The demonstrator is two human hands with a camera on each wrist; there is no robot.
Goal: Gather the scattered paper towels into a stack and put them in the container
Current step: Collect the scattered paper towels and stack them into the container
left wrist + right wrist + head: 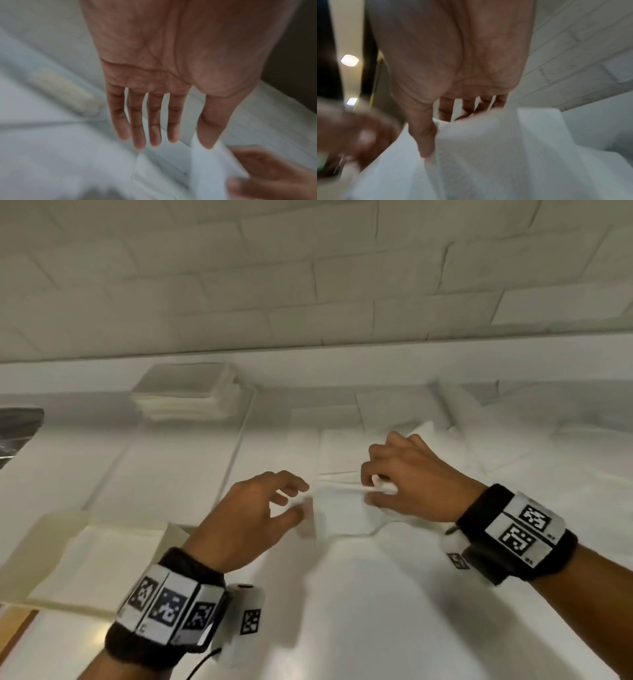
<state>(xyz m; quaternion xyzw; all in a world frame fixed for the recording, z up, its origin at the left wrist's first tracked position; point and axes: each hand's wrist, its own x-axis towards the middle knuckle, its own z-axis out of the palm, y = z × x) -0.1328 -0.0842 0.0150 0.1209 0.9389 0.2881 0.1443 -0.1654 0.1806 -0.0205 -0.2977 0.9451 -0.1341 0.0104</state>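
A white folded paper towel (339,515) hangs just above the white counter between my two hands. My right hand (371,491) pinches its upper right edge between thumb and curled fingers; the right wrist view shows the towel (488,155) draping down from that right hand (440,128). My left hand (294,501) is at the towel's left edge with fingers spread. In the left wrist view the left hand (180,144) has straight fingers, and the thumb tip lies against the towel (204,169). A translucent cream container (30,546) stands at lower left with flat towels (99,559) inside.
More loose towels (397,409) lie scattered on the counter behind and right of my hands. A neat stack of towels (185,398) sits at the back left near the white brick wall. A dark object (17,433) shows at the left edge.
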